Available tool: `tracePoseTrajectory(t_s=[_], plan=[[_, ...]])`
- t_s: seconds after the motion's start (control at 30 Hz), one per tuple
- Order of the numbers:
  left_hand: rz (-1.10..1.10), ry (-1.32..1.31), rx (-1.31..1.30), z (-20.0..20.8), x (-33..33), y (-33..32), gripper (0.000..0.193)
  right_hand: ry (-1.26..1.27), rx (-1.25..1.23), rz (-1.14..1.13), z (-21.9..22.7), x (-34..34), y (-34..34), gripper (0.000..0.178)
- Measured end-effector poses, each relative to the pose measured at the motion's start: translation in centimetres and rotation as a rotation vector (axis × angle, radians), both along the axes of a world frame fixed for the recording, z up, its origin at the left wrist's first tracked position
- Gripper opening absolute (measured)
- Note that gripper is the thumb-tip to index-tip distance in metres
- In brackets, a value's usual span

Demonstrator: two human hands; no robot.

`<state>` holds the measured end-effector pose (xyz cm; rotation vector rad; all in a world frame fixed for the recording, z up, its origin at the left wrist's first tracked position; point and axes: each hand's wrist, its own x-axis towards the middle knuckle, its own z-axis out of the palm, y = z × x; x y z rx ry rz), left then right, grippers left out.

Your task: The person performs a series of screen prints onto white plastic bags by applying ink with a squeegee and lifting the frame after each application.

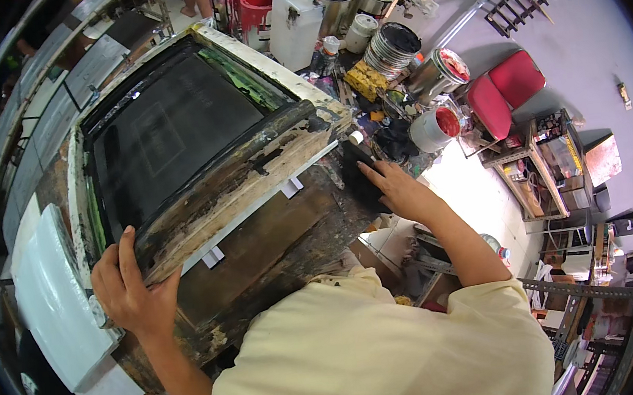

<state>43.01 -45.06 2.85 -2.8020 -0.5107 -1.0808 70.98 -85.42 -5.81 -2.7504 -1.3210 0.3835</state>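
Note:
A screen printing frame (246, 177) with worn, paint-crusted wooden sides and a dark mesh (173, 135) lies tilted in front of me. My left hand (130, 280) is closed round its near left corner, fingers on top. Along the near side runs a pale strip with white tabs (213, 257) sticking out over the brown board (261, 252). At the right of the table, my right hand (401, 189) grips a black flat piece (356, 174); its kind is unclear and its far side is hidden. A small white round cap or knob (356, 137) sits just beyond those fingers.
A stack of glossy white sheets (62, 290) lies left of the frame. Behind it stand paint cans (257, 13) and a white plastic jug (294, 24). More cans, including an open red one (436, 129), crowd the right. Beyond are a red chair (501, 92) and shelving (546, 168).

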Motion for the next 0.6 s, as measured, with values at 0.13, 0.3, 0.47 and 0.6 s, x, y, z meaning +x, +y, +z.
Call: tracePoseTrajectory(t_s=[0.13, 0.3, 0.47, 0.6], plan=[[-0.017, -0.005, 0.000, 0.5, 0.3, -0.2, 0.090, 0.139, 0.049, 0.020, -0.3, 1.0, 0.0, 0.063], [-0.014, 0.018, -0.007, 1.7, 0.3, -0.1, 0.087, 0.798, 0.470, -0.292, 0.6, -2.9, 3.5, 0.054], [-0.016, 0.025, -0.012, 3.1, 0.3, 0.6, 0.080, 1.419, 0.649, -0.272, -0.7, -9.5, 14.5, 0.051], [-0.044, -0.013, -0.002, 3.1, 0.4, 0.9, 0.077, 1.636, 0.666, -0.555, -1.8, -12.9, 25.8, 0.043]])
